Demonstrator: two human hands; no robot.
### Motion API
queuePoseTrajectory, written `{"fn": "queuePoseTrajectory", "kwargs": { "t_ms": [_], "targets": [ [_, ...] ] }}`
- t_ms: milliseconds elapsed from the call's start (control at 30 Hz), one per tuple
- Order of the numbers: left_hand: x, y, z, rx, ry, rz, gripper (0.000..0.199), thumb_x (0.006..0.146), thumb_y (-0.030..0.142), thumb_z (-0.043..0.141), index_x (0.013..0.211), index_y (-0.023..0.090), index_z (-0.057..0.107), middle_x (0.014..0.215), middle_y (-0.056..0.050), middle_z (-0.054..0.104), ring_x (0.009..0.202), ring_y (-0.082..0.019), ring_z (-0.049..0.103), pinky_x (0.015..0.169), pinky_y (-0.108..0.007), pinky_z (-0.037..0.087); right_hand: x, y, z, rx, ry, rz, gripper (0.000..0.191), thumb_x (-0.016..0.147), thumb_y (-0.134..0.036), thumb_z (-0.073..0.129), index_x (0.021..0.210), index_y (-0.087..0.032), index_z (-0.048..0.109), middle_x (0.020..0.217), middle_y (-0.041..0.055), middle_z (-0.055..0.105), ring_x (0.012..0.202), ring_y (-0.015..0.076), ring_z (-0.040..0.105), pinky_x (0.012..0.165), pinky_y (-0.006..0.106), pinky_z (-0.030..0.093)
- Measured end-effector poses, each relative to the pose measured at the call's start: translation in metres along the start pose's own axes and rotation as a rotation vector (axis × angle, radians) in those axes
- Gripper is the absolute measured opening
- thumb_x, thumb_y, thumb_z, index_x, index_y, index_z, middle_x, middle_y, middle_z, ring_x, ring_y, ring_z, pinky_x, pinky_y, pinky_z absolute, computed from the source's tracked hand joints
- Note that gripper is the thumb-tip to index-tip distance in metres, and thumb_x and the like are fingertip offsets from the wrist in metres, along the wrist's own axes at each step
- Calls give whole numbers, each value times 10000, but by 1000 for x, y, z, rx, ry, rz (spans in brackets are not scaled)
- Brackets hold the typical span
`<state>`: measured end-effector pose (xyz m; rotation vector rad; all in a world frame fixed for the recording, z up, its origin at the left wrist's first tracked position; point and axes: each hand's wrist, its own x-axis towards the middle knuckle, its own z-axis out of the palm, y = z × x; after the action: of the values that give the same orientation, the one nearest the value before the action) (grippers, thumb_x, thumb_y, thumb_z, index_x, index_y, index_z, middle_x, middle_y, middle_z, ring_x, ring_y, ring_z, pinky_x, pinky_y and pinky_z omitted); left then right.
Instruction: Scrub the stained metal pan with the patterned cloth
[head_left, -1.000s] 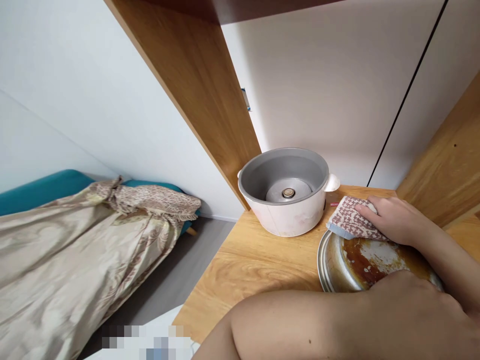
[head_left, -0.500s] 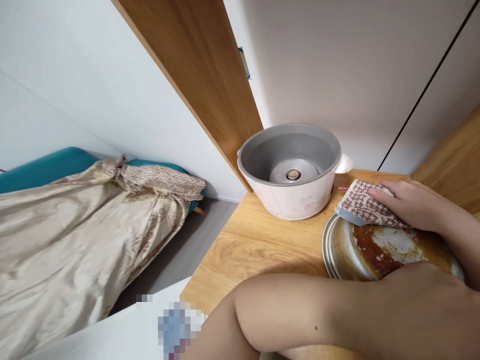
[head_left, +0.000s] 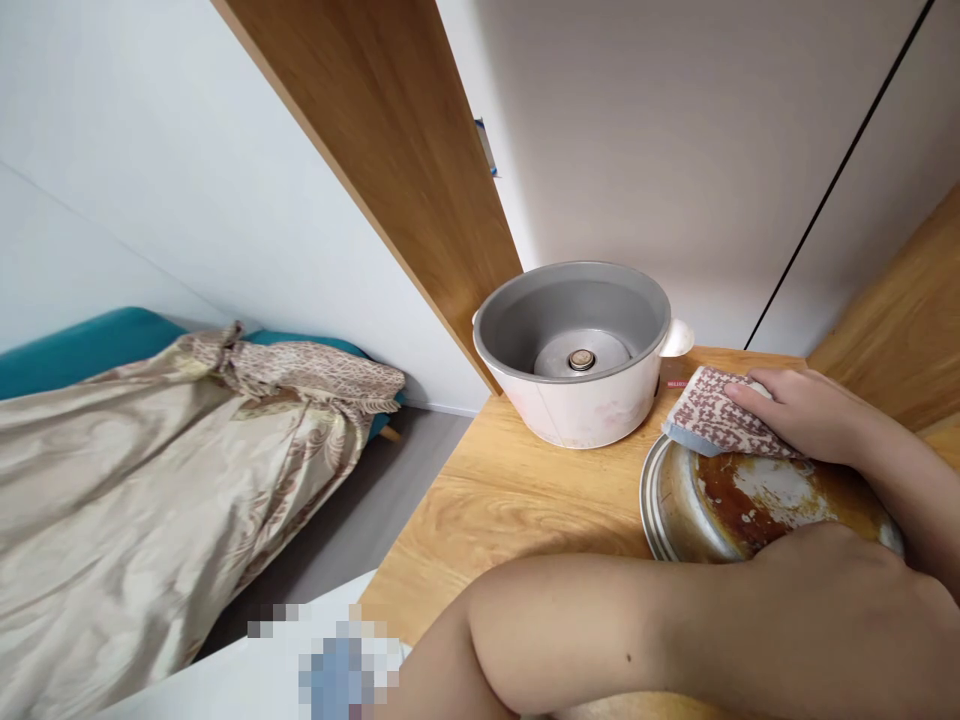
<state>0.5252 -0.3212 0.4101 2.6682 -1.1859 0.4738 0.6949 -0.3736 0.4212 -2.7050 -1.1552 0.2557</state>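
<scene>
An upturned metal inner pot (head_left: 780, 490) lies at the right of the wooden tabletop, its underside smeared with brown, burnt-looking stains around a paler bare patch. My right hand (head_left: 799, 405) is closed on a folded cloth (head_left: 724, 410), brown-and-white patterned with a blue edge, and presses it against the far side of the pot. Across the near side of the pot lies my left hand (head_left: 847, 610); its back faces me and its fingers are hidden. Just beyond the pot stands a white rice cooker body (head_left: 585, 410) without a lid, grey inside with a round heating plate.
The wooden tabletop (head_left: 517, 490) meets a wall and a wooden post (head_left: 390, 130) behind the cooker. A wooden panel (head_left: 892, 280) rises at the right. To the left, on the floor, is a teal sofa (head_left: 127, 335) covered with a beige patterned throw (head_left: 150, 500).
The view has shifted slightly, so the cooker and pot appear a little further left and lower. Both hands and the cloth keep nearly the same places on the pot.
</scene>
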Motion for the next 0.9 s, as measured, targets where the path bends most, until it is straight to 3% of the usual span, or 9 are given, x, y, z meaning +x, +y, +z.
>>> {"fn": "queuePoseTrajectory", "kwargs": {
  "t_ms": [167, 367, 700, 900],
  "targets": [
    [0, 1, 2, -191, 3, -45, 383, 1044, 150, 394, 781, 184, 671, 703, -39, 610, 553, -164, 562, 418, -364, 288, -3, -5, -2, -98, 42, 35, 601, 1006, -690, 283, 897, -237, 664, 949, 142, 763, 949, 354, 708, 755, 419, 479],
    [3, 0, -1, -212, -16, -19, 390, 1034, 169, 383, 830, 172, 716, 735, -66, 647, 565, -165, 595, 394, -355, 296, -4, -6, -1, -125, 117, 6, 576, 1005, -669, 328, 854, -233, 672, 871, 129, 764, 850, 326, 704, 680, 390, 459],
    [3, 1, 3, -171, 11, -36, 299, 1018, 164, 466, 817, 185, 686, 734, -56, 653, 586, -176, 620, 413, -377, 312, -2, 1, 2, -89, 59, -26, 601, 1030, -672, 283, 847, -240, 658, 891, 123, 749, 898, 324, 696, 739, 398, 457],
    [4, 1, 4, -175, 16, -27, 343, 1029, 151, 406, 859, 149, 703, 737, -55, 648, 574, -169, 591, 404, -377, 323, -4, -5, -1, -132, 88, -14, 572, 1023, -652, 294, 835, -240, 643, 901, 139, 757, 908, 346, 697, 718, 410, 444]
  ]
}}
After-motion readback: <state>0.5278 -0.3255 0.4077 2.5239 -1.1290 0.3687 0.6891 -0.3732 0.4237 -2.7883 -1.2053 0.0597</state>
